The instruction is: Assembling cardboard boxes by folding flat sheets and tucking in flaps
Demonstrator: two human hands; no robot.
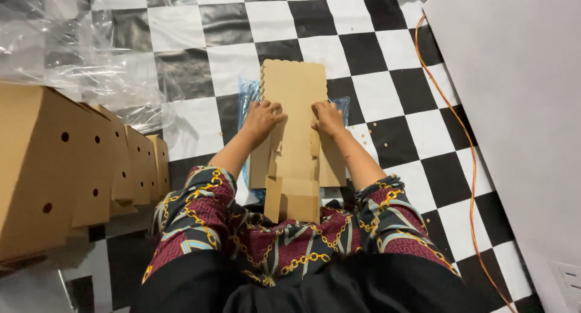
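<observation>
Flat cardboard box blank, brown, unfolded, with a scalloped far edge and cut flaps toward the person; it lies lengthwise on the checkered floor directly before the knees, resting on a pale blue plastic sheet that shows at both sides. Left hand, fingers bent, presses down on the blank's left margin; right hand, likewise curled, presses on the right margin; both touch the cardboard, neither pinches it. Row of assembled brown cardboard boxes, several with small round holes in their sides, standing close together at the left, the nearest largest in view. Crumpled clear plastic wrap behind them in the upper left corner. Floor covering glossy, black and white squares, with small pale crumbs scattered right of the blank. Orange cable running along the floor beside a plain white board that bounds the right side. Bare squares lie beyond the blank's far edge and between blank and cable. Patterned sleeves, red with chain motif, in the foreground.
</observation>
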